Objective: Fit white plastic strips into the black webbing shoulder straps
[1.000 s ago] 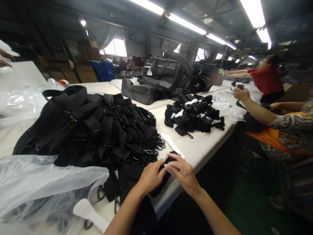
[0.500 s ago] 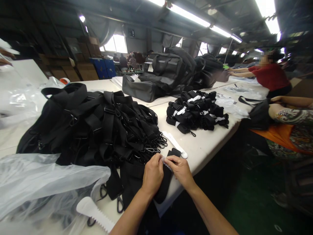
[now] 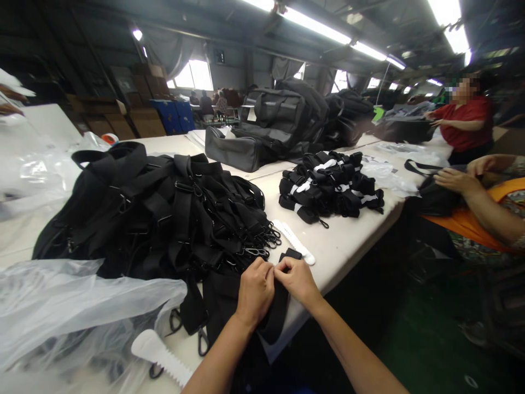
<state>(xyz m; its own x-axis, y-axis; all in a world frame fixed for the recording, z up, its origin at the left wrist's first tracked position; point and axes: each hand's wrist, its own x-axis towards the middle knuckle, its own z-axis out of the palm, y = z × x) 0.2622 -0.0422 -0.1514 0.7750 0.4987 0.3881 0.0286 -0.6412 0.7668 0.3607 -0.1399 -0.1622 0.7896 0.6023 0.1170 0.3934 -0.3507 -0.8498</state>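
Note:
My left hand (image 3: 256, 291) and my right hand (image 3: 299, 282) meet at the table's edge, fingertips pinched together over a folded black webbing strap (image 3: 281, 314). Between them is a white toothed strip, now almost wholly covered by the fingers. Just beyond my right hand lie more white toothed strips (image 3: 293, 241). A big heap of loose black straps (image 3: 164, 213) with metal buckles and hooks spreads to the left. Near my left forearm rests another white toothed strip (image 3: 158, 353). Farther off sits a pile of folded black straps (image 3: 324, 186) bound with white strips.
Clear plastic bags (image 3: 61, 312) cover the near left of the table (image 3: 348, 241). Black bags (image 3: 279, 117) stand at the back. At right, one person in orange (image 3: 496, 202) handles a black bag; another in red (image 3: 471, 128) stands farther away.
My fingers have shifted slightly and now hide the white toothed strip that showed below them. The person in red has straightened and moved right; the person in orange has brought both hands over the bag.

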